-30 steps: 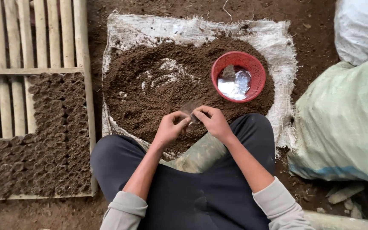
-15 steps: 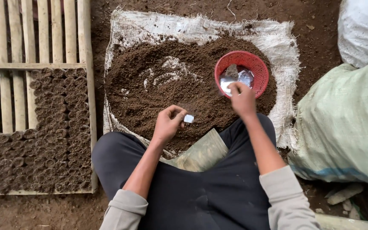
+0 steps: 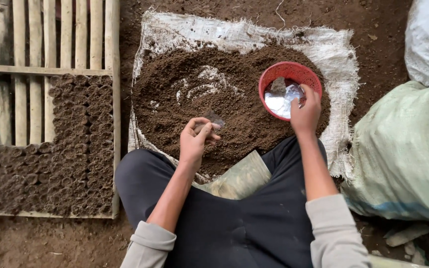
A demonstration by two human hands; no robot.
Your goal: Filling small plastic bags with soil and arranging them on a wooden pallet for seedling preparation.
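The person is sitting cross-legged in dark trousers (image 3: 234, 223), a folded pale sack (image 3: 239, 176) lying at the lap's front edge. At about ten o'clock from the lap, the left hand (image 3: 197, 139) is pinching a small clear plastic bag (image 3: 213, 119), dusted with soil, between thumb and fingertips. At one o'clock, the right hand (image 3: 305, 111) is reaching into a red plastic basket (image 3: 289, 74), fingers curling onto the shiny, crinkled plastic bags (image 3: 283, 101) inside; whether it is already gripping one I cannot tell. To do this well, I judge the left hand should be keeping the bag's mouth open and low over the soil so little is spilling. The soil heap (image 3: 209, 94) is lying at twelve o'clock, dark, crumbly and fibrous, on a frayed white woven sack (image 3: 234, 34). At nine o'clock, rows of small round soil-filled bags (image 3: 75, 149) are packing a slatted bamboo frame (image 3: 50, 39). At three o'clock, a bulging pale green sack (image 3: 403, 154) is resting.
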